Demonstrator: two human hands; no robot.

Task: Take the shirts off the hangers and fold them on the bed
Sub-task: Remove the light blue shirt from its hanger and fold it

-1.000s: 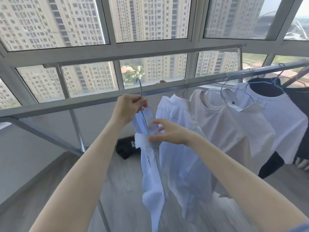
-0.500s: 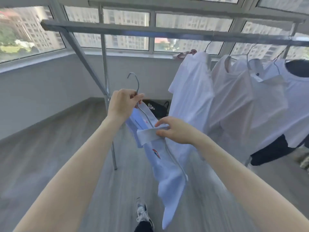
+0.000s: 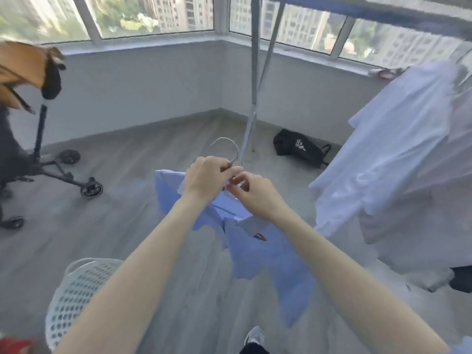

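Head view: since a second ago I've lifted the hanger [image 3: 228,146] off the rail [image 3: 357,11] and turned away. The blue shirt [image 3: 258,254] hangs from it over the grey floor [image 3: 153,154]. My left hand [image 3: 204,178] grips the hanger's neck and my right hand [image 3: 255,198] pinches the collar. Unhanging looks next. A basket [image 3: 74,290] stands near; no bed is in sight.

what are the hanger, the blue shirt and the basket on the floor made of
The hanger looks like bare metal wire: thin grey hook, dull sheen. The blue shirt is light woven cloth, probably cotton: matte, soft folds. The basket seems white plastic: stiff perforated wall.
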